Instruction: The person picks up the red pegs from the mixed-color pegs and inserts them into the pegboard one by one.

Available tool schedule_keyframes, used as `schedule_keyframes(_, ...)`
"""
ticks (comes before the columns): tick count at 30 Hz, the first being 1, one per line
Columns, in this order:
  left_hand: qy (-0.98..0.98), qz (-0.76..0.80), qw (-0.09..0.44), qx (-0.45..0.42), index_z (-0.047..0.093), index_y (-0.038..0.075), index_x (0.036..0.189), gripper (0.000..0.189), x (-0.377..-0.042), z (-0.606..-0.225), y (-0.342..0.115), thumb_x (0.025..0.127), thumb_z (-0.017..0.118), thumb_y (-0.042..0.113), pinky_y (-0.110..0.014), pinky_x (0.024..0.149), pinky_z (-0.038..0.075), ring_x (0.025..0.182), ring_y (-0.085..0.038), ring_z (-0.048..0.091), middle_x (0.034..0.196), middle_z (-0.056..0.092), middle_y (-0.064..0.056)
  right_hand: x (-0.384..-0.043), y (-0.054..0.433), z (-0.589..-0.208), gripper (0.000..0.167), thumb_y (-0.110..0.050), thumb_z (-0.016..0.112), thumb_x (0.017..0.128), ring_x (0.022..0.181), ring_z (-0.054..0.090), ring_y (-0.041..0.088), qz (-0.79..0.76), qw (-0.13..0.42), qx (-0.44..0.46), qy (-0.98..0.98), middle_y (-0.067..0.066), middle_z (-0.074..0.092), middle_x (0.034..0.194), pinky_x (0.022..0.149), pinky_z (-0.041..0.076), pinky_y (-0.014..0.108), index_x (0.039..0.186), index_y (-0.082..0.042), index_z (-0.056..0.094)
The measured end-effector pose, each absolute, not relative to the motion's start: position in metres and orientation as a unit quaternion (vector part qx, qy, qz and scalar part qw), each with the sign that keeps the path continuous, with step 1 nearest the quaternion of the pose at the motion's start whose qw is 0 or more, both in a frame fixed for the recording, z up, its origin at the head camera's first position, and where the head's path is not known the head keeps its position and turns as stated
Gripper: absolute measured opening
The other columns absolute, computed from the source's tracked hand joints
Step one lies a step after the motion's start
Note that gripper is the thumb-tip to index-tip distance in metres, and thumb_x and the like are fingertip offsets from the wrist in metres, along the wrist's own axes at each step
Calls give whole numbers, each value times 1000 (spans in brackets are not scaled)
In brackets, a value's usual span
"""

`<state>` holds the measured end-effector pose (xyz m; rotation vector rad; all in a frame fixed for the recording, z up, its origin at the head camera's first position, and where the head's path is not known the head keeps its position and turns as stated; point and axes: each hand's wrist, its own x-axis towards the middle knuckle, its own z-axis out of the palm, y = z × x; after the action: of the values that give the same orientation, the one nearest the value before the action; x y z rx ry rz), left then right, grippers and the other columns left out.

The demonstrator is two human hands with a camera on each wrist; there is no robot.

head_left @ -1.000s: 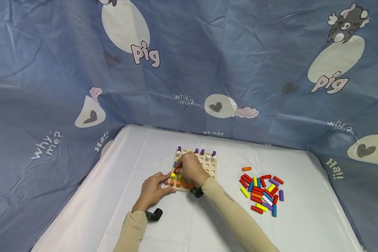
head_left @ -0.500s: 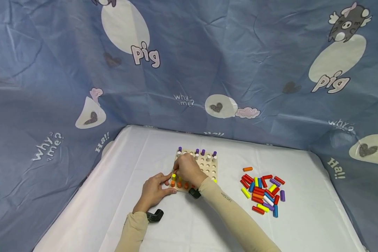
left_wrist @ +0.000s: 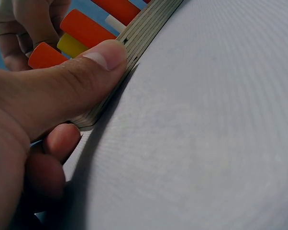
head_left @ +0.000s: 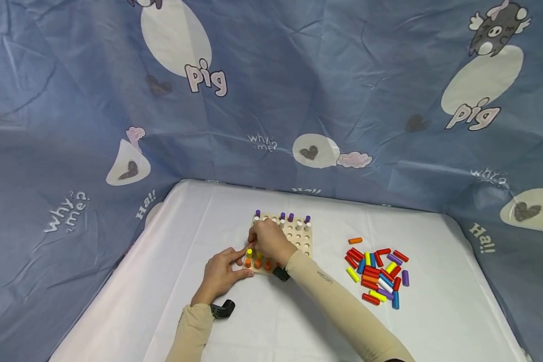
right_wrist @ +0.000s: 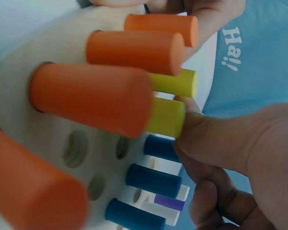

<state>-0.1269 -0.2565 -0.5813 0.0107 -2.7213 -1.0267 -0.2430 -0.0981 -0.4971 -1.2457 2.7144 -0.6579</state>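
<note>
A wooden pegboard (head_left: 302,241) lies on the white cloth, with coloured pegs standing in several holes. My left hand (head_left: 220,271) grips its near left corner, the thumb (left_wrist: 105,55) along the plywood edge and the fingers round the other side. Over the board's left part, my right hand (head_left: 271,240) pinches a red peg (head_left: 252,245), mostly hidden by the fingers. In the right wrist view its thumb (right_wrist: 220,139) is right beside the yellow pegs (right_wrist: 168,117). Orange pegs (right_wrist: 91,96) fill part of the near row, and blue pegs (right_wrist: 153,181) stand farther in.
To the right of the board lies a loose pile of pegs (head_left: 371,276) in red, yellow, blue, purple, white and orange. A single orange peg (head_left: 355,241) lies just behind it. Purple pegs (head_left: 291,217) and white pegs (head_left: 299,226) stand in the far rows. A printed blue curtain (head_left: 271,100) surrounds the table.
The right hand has turned and lowered slightly at the board's left side, covering most of the red peg that showed earlier. The left hand keeps its grip on the corner.
</note>
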Motion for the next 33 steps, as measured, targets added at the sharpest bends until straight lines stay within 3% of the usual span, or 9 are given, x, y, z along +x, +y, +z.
schedule_keyframes(5,-928,-353,119,2,76,14,132,71,-127,-582,-255,70,98,38,-23,58,33,60,0,38,79,57,12,-244,-93,-503,10,-8,87,88,92,65,18,-220,34,-421,879,-2,81,96,83,56,30,95,-14,86)
schedule_keyframes(9,-928,-356,113,0,76,14,133,71,-127,-584,-256,71,98,39,-22,57,33,59,0,38,79,57,12,-244,-90,-502,18,-5,84,89,95,70,17,-239,34,-441,865,0,82,101,89,55,32,106,-12,86)
schedule_keyframes(16,-925,-365,103,8,74,15,136,72,-129,-582,-256,72,97,41,-24,57,34,59,-2,40,79,56,12,-252,-65,-481,15,-7,84,90,86,60,22,-265,22,-432,862,7,81,100,77,49,34,106,-7,85)
schedule_keyframes(26,-925,-368,98,20,73,14,137,73,-131,-576,-259,72,98,38,-25,56,33,59,-4,40,80,58,12,-277,58,-460,11,-7,88,84,81,62,27,-245,-55,-379,891,4,76,80,77,47,41,95,-5,85)
schedule_keyframes(33,-923,-375,84,20,72,14,138,74,-131,-577,-254,73,97,38,-24,56,34,59,-4,40,80,57,12,-250,142,-480,8,-7,89,83,79,57,19,-214,-30,-333,918,-1,76,82,73,47,35,89,-8,84)
